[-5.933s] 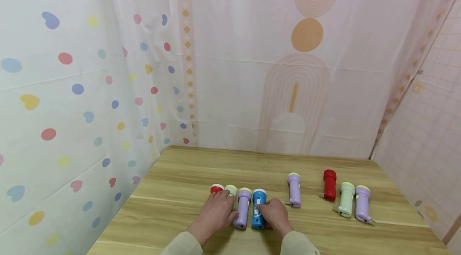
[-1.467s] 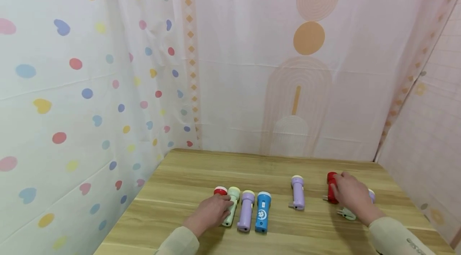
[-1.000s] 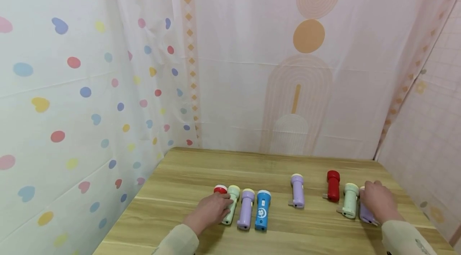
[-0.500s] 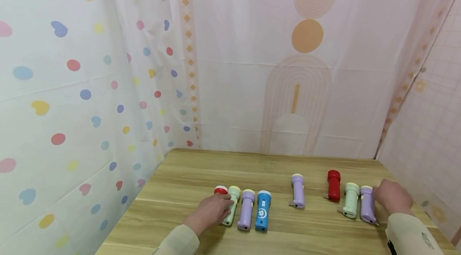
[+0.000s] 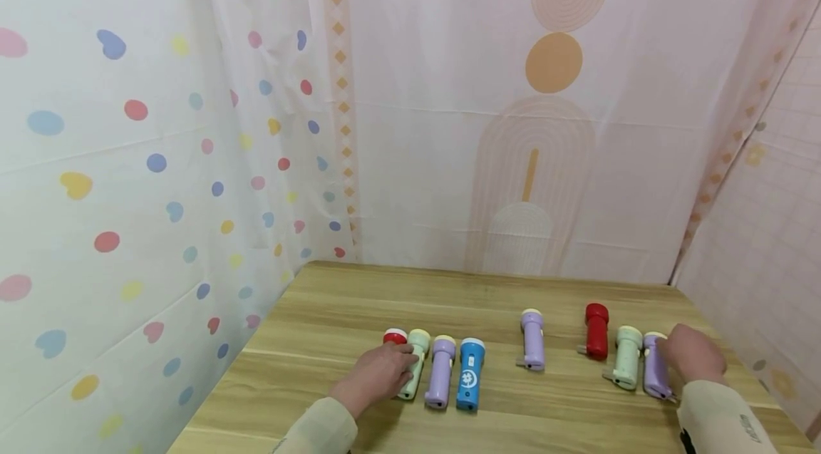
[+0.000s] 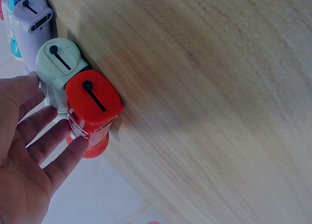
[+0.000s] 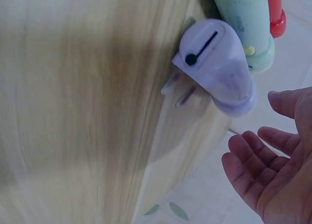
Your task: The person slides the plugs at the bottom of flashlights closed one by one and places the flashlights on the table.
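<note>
My left hand (image 5: 377,374) lies over the left-hand row of toy flashlights, fingers extended. In the left wrist view its fingertips rest at the red flashlight (image 6: 92,100) and the pale green flashlight (image 6: 61,63). Beside these in the head view lie a purple flashlight (image 5: 440,372) and a blue flashlight (image 5: 471,374) with a white emblem. At the far right, my right hand (image 5: 693,354) is beside another purple flashlight (image 5: 655,368), whose metal plug prongs (image 7: 186,95) stick out. In the right wrist view, its loosely bent fingers hold nothing and stand apart from that flashlight.
A single purple flashlight (image 5: 532,340) lies mid-table, its prongs out to the left. Right of it are a red flashlight (image 5: 596,331) and a pale green flashlight (image 5: 626,358), also with prongs out. Patterned curtains (image 5: 410,155) enclose the wooden table (image 5: 385,290).
My right hand has left the blue flashlight, passed over the right-hand group and moved off the far-right purple flashlight to its side. My left hand stays at the red and green flashlights.
</note>
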A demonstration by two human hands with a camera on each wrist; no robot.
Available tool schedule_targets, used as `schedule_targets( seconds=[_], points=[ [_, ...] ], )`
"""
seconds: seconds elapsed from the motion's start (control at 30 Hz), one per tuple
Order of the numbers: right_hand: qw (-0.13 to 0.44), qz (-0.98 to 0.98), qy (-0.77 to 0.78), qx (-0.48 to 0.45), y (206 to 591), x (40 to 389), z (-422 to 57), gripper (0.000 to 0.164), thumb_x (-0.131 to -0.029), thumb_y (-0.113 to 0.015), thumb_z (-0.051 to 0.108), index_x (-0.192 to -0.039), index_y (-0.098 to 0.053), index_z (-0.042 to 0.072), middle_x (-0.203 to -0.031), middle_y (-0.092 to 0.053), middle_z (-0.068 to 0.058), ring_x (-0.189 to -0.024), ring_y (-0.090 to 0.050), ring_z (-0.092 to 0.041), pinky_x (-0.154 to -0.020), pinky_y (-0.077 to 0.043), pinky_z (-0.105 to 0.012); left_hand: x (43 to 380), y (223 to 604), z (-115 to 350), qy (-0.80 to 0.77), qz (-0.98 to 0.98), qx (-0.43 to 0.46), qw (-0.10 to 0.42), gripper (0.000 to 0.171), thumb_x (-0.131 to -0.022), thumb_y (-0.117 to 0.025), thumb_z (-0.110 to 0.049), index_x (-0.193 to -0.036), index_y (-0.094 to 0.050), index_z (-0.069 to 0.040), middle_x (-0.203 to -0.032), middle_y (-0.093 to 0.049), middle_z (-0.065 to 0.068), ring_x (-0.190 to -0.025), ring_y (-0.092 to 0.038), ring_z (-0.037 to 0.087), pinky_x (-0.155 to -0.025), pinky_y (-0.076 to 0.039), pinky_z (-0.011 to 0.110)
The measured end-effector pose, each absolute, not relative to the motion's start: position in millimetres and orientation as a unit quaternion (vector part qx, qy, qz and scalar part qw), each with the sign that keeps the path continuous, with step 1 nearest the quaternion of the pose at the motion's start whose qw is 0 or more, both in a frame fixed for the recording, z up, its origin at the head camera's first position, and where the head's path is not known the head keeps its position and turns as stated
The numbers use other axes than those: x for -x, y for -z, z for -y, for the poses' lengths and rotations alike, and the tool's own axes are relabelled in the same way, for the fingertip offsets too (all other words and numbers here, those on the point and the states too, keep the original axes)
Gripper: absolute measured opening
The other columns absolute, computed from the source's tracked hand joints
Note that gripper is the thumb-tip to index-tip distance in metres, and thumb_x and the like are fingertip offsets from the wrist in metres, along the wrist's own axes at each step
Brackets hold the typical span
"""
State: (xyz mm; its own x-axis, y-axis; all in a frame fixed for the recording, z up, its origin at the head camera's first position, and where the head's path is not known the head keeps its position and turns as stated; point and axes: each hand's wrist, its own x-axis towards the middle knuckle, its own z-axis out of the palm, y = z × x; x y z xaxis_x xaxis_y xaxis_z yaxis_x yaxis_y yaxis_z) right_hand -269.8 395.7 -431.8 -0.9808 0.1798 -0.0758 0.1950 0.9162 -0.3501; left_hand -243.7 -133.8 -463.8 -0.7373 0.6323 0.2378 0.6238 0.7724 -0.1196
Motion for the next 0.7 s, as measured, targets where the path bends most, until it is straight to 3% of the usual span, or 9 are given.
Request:
schedule_targets(
  seconds=[0.27,0.47,0.7],
  points=[
    [0.016,-0.975,0.195,-0.105,438,269,-381,0.041,-0.098,-0.049,0.029,-0.080,-0.060,-0.005,-0.074,-0.057,-0.017,-0.071,-0.056,-0.032,-0.060,-0.047,-0.044,245,467,136,-0.015,0.934,0.332,0.129,0.022,-0.086,-0.075,-0.019,-0.106,-0.072,-0.012,-0.111,-0.067,0.003,-0.097,-0.066,0.022,-0.075,-0.055,0.035],
    [0.006,-0.971,0.204,-0.124,444,272,-373,0.042,-0.095,-0.050,0.027,-0.095,-0.056,-0.015,-0.081,-0.057,-0.025,-0.076,-0.056,-0.037,-0.062,-0.048,-0.049,243,465,135,-0.012,0.934,0.333,0.131,0.021,-0.085,-0.076,-0.019,-0.104,-0.072,-0.013,-0.109,-0.066,0.002,-0.094,-0.066,0.021,-0.070,-0.055,0.035],
    [0.003,-0.970,0.201,-0.135,450,277,-373,0.043,-0.091,-0.057,0.024,-0.101,-0.054,-0.018,-0.085,-0.058,-0.029,-0.077,-0.057,-0.037,-0.062,-0.048,-0.050,246,471,138,0.000,0.919,0.357,0.164,0.019,-0.086,-0.074,-0.019,-0.103,-0.071,-0.011,-0.108,-0.066,0.003,-0.092,-0.066,0.021,-0.070,-0.055,0.035]
  ],
)
